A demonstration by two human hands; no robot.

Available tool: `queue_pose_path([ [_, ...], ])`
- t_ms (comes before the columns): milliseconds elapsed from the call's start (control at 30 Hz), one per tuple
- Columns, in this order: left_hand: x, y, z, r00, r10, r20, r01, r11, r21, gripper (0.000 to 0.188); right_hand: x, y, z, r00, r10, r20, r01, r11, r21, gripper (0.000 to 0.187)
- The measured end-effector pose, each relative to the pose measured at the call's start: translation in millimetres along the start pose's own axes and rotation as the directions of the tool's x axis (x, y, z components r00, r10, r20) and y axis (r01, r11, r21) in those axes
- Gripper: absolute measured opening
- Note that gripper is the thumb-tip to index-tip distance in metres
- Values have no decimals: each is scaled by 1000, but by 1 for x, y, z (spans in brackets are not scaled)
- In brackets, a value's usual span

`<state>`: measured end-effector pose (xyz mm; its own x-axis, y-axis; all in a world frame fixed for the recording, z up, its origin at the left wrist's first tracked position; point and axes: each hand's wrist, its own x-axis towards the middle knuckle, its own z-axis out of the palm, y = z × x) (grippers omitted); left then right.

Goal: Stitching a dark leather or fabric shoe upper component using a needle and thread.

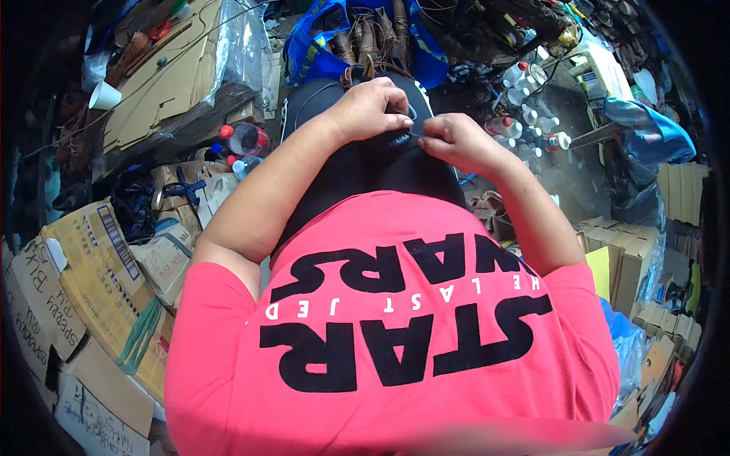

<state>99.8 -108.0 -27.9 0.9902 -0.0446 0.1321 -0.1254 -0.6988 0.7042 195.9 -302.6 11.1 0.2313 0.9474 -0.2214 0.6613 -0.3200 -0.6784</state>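
Over my lap, my left hand [374, 108] is closed, its thumb and fingers pinched together above a small dark piece [392, 139] with a ridged edge. What it grips is too small to make out. Close by on the right, my right hand [459, 141] is also closed, with thumb and forefinger pressed together. A thin strand seems to run between the hands, but I cannot tell what it is. Just beyond my left hand lies a brown leather piece [357, 74]. The dark piece rests against my black legwear, partly covered by the left hand.
Ahead stands a blue bag [304, 47] holding several brown leather shoes [366, 38]. Cardboard boxes [87, 254] crowd the left, below flat cardboard sheets [163, 91] and a white cup [105, 96]. Several plastic bottles [503, 126] stand at the right, near a blue cloth [646, 129].
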Motion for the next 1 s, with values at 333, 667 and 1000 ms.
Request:
queue_pose_path([
  [333, 19, -24, -22, 904, -72, 422, 283, 839, -464, 19, -23, -4, 1, 946, 172, -274, -40, 903, 428, 17],
  [667, 21, -29, -24, 887, -71, 455, 284, 862, -419, 23, 4, -9, 10, 955, 160, -248, -131, 983, 131, 19],
  [1000, 21, -34, -21, 895, -55, 443, 261, 869, -419, 25, 12, -24, 12, 926, 349, -145, -343, 937, 61, 19],
])
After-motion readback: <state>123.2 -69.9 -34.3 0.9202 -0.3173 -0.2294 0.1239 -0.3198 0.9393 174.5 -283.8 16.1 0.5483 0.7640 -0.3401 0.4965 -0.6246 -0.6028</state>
